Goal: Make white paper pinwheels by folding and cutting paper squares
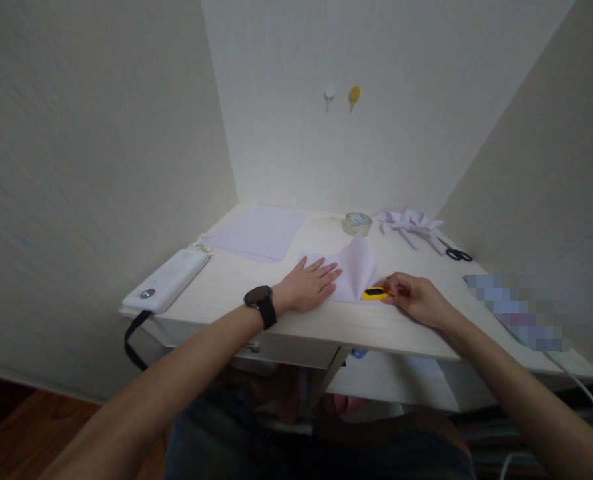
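Observation:
My left hand (310, 283) lies flat with fingers spread on a sheet of white paper (352, 270) near the desk's front edge. The paper's right part rises in a fold. My right hand (411, 295) grips a yellow utility knife (374, 293) with a black panel, held low at the paper's lower right edge. The knife's tip is at or under the fold; whether a blade is out cannot be seen. A black watch (260, 303) is on my left wrist.
A stack of white paper (261, 232) lies back left, near a white power bank (169, 281) with a black strap. Behind the folded sheet stands a roll of clear tape (357, 223). Paper pinwheel-like pieces (409, 221) and black scissors (459, 255) lie back right. Walls enclose the desk (256, 323).

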### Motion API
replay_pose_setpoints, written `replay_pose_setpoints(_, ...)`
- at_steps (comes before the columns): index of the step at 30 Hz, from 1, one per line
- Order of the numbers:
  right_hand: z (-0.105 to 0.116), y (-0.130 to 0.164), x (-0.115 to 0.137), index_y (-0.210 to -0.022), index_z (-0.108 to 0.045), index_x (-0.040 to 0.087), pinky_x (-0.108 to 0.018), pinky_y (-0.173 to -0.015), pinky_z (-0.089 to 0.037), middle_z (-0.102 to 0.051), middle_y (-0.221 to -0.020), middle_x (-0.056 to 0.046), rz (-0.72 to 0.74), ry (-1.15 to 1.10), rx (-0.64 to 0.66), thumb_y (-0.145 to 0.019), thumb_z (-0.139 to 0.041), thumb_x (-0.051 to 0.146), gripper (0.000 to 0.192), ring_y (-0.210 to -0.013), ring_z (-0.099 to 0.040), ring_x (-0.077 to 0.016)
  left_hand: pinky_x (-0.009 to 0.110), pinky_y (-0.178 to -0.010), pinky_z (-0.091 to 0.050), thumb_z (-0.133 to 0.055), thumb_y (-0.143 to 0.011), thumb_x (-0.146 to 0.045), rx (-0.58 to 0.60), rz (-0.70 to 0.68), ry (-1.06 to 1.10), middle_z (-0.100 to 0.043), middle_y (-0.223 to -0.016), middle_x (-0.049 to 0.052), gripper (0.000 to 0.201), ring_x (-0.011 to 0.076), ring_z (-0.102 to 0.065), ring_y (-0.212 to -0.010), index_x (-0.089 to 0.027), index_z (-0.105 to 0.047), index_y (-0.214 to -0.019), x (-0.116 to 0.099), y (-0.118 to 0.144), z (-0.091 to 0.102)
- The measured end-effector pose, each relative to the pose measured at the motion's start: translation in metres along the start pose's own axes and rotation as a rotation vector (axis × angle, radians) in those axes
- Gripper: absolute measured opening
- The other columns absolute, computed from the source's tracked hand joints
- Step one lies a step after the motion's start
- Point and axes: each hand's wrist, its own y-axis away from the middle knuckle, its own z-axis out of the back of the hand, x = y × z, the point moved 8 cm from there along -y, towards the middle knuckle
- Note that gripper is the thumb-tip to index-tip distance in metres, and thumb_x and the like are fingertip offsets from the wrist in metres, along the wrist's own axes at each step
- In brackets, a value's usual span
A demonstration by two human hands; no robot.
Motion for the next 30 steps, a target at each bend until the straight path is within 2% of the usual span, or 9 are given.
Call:
replay_pose_setpoints(6,0.001,-0.002,0.0,-0.065,-0.04,0.024,-0.038,-0.083,-0.054,-0.072,-0.097,-0.008,0.032,0.011,0.023,-0.073,-0.071,0.033,0.033,-0.097,-0.067,-0.0253,0.059,-0.117,-0.007,-0.013,-0.101,-0.045,0.001,-0.004,-0.01,-0.021,-0.162,0.002,0.058,0.0294,-0.015,-0.149,-0.025,-0.022,-0.155,-0.001,0.0,0.0)
replay_pose_setpoints(12,0.019,0.003,-0.015,-0.066,-0.047,0.024,-0.033,-0.069,-0.054,-0.07,-0.078,-0.003,0.019,0.139,-0.007,-0.07,-0.072,0.031,0.026,-0.079,-0.067,-0.0228,0.058,-0.117,-0.007,-0.014,-0.101,-0.046,-0.008,-0.011,-0.012,-0.02,-0.162,0.002,0.057,0.0284,-0.015,-0.149,-0.026,-0.022,-0.155,0.0,0.0,-0.001)
replay_pose_setpoints(17,0.022,0.012,-0.011,-0.065,-0.048,0.023,-0.034,-0.076,-0.054,-0.072,-0.091,-0.007,0.05,0.114,0.002,-0.074,-0.07,0.034,0.026,-0.088,-0.067,-0.0232,0.056,-0.117,-0.007,-0.015,-0.1,-0.053,-0.016,0.004,0.007,-0.022,-0.161,0.002,0.06,0.0283,-0.017,-0.149,-0.027,-0.026,-0.154,-0.002,0.001,0.003)
replay_pose_setpoints(21,0.026,0.019,-0.003,-0.065,-0.047,0.023,-0.039,-0.083,-0.054,-0.073,-0.098,-0.011,0.007,0.063,-0.005,-0.073,-0.073,0.042,0.034,-0.096,-0.068,-0.0262,0.054,-0.117,-0.011,-0.017,-0.096,-0.064,-0.036,0.027,0.018,-0.024,-0.16,0.008,0.071,0.0291,-0.019,-0.148,-0.022,-0.031,-0.152,-0.002,0.004,0.009)
replay_pose_setpoints(25,0.038,0.027,0.001,-0.067,-0.046,0.023,-0.042,-0.088,-0.053,-0.073,-0.106,-0.013,-0.018,0.051,-0.008,-0.073,-0.075,0.047,0.038,-0.098,-0.068,-0.0274,0.053,-0.117,-0.011,-0.024,-0.09,-0.075,-0.073,0.03,0.01,-0.029,-0.158,0.014,0.083,0.0296,-0.022,-0.147,-0.018,-0.036,-0.149,-0.001,0.005,0.015)
replay_pose_setpoints(30,0.049,0.036,0.004,-0.067,-0.047,0.024,-0.042,-0.088,-0.054,-0.074,-0.105,-0.012,-0.03,0.048,-0.074,-0.07,-0.076,0.048,0.038,-0.098,-0.07,-0.028,0.044,-0.116,-0.02,-0.035,-0.083,-0.08,-0.099,-0.019,-0.013,-0.037,-0.154,0.016,0.091,0.0298,-0.035,-0.142,-0.015,-0.04,-0.146,-0.005,0.008,0.023)
